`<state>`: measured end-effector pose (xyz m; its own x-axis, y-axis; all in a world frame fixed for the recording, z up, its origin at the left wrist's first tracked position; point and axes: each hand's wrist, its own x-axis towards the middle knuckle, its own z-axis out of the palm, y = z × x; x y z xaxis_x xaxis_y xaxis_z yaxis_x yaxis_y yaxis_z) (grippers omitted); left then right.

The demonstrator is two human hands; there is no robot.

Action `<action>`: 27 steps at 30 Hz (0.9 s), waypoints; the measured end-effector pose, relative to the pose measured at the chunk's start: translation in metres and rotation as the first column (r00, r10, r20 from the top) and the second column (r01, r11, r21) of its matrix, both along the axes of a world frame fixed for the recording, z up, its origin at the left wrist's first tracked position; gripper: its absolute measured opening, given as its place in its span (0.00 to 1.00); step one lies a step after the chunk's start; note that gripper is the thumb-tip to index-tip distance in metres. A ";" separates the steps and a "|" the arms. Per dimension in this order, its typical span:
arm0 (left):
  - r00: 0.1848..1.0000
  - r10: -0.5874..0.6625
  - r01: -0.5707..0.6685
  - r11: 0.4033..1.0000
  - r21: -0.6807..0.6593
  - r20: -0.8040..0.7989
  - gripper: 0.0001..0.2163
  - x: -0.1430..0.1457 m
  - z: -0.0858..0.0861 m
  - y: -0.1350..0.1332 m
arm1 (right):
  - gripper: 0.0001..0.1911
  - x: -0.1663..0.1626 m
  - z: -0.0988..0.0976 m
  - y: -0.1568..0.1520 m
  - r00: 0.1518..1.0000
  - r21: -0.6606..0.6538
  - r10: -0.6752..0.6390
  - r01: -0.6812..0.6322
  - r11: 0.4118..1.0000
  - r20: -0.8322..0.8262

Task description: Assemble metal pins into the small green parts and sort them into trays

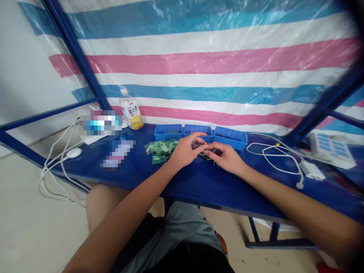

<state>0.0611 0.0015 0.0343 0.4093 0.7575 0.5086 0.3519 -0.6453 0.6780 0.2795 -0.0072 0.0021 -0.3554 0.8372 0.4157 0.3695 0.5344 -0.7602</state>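
My left hand and my right hand meet above the middle of the blue table, fingertips almost touching. The fingers of both are bent into a pinch, and whatever lies between them is too small to make out. Beneath and between the hands is a pile of thin dark and silvery pieces, partly covered by them. Just left of my left hand lies a heap of small green, see-through plastic bags. Three blue bins stand in a row behind the hands; dark bits show inside the right one.
A drink bottle stands at the back left, near a blurred-out flat object and a white mouse-like object. White cables and a charger lie on the right, beside a white box. Blue metal posts frame the table.
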 end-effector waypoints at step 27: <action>0.997 -0.034 0.041 0.994 -0.099 0.072 0.13 -0.001 -0.007 0.009 | 0.20 -0.003 0.005 0.006 0.998 -0.092 0.034 -0.038 0.995 -0.044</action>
